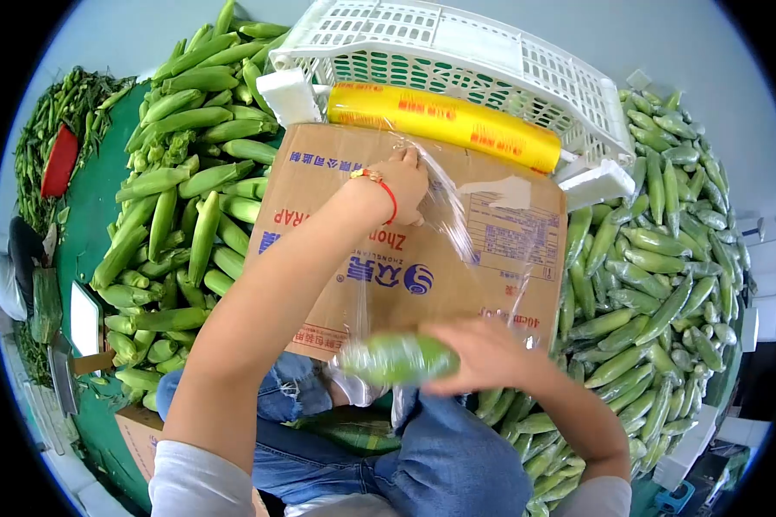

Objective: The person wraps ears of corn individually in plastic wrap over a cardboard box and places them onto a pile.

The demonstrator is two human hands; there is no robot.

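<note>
My left hand [398,183] reaches over the cardboard box [319,233], its fingertips at the gathered clear film [453,215] below the yellow film roll [444,125]. Whether its fingers pinch the film is hard to see. Near the box's lower edge, my right hand [474,353] is closed on one end of a green corn cob wrapped in clear film [398,359]. The cob lies sideways and is blurred by motion. More clear film stretches over the printed face of the box.
Unwrapped corn [203,237] is heaped on the left, film-wrapped corn [655,284] on the right. A white crate [483,52] stands behind the roll, between white roll holders. A red object [60,161] and a pale-screened device [84,319] are at the far left.
</note>
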